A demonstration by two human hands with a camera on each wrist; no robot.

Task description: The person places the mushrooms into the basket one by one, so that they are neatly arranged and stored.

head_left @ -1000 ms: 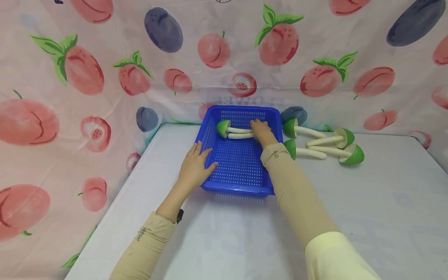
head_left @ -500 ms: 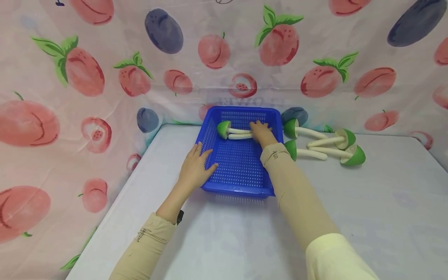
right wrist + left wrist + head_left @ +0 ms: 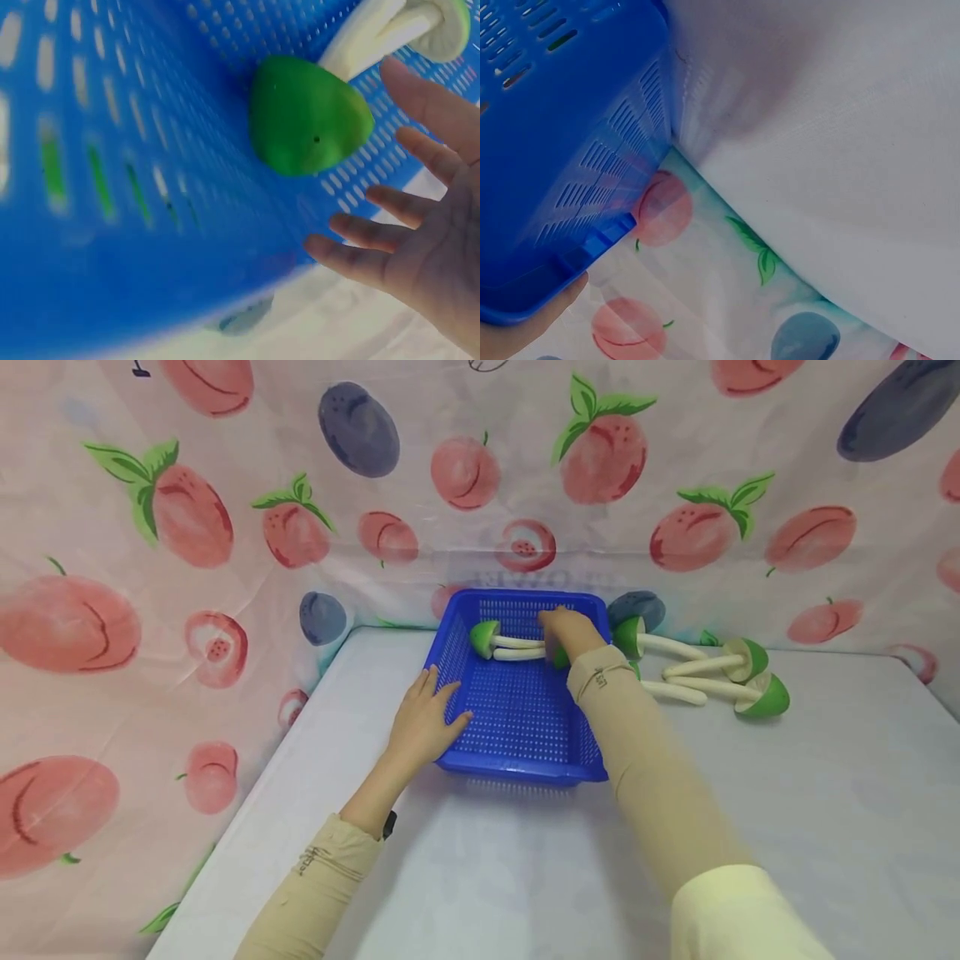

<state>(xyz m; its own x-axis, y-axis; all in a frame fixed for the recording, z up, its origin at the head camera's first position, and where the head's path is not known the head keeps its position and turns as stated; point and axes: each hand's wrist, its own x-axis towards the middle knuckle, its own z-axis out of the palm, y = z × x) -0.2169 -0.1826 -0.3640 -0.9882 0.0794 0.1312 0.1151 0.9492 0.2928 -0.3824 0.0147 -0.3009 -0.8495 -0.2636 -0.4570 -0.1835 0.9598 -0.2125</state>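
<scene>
Inside the blue plastic basket [image 3: 517, 768] lie two toy mushrooms with green caps and white stems. One mushroom [image 3: 486, 640] has its cap to the left; the other mushroom's cap [image 3: 304, 116] sits by the right wall, partly hidden by the right arm in the head view. My right hand [image 3: 568, 631] hovers over that cap, fingers spread and holding nothing, as the right wrist view [image 3: 427, 195] displays it. At the basket's left rim rests my left hand [image 3: 423, 722], its fingers extended and apart. A finger [image 3: 559, 307] lies along the rim in the left wrist view.
Several more green-capped mushrooms [image 3: 763, 697] lie on the white table [image 3: 787, 827] to the right of the basket. One of their caps is partly covered by the right sleeve. A fruit-patterned cloth [image 3: 450, 410] hangs behind and to the left.
My right hand has lifted off the mushroom and shifted slightly right, exposing part of its green cap. The left hand stays at the rim. The head view has shifted slightly.
</scene>
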